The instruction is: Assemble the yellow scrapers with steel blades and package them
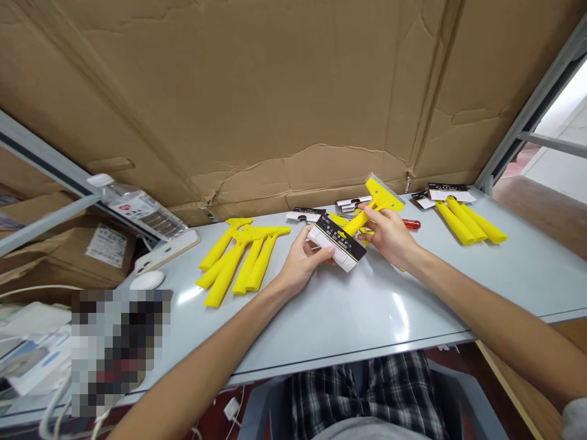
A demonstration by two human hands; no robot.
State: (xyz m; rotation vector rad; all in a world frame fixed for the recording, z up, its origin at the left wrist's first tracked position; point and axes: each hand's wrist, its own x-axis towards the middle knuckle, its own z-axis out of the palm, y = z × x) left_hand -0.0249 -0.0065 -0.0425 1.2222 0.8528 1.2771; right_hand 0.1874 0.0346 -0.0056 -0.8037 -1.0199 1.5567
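Note:
My right hand is closed round the handle of a yellow scraper, whose wide bladed head points up and away. A black-and-white printed card sleeve sits at the lower end of that handle. Fingers and thumb of my left hand pinch this sleeve. Both hands are raised a little over the table's middle. Left of them lies a group of yellow scraper handles. Behind my right hand, partly hidden, are more yellow pieces and a red-handled screwdriver.
Carded scrapers lie at the right. Loose cards lie along the cardboard wall at the back. At left are a plastic bottle, a phone, a white mouse and cables. Metal frame bars flank the table.

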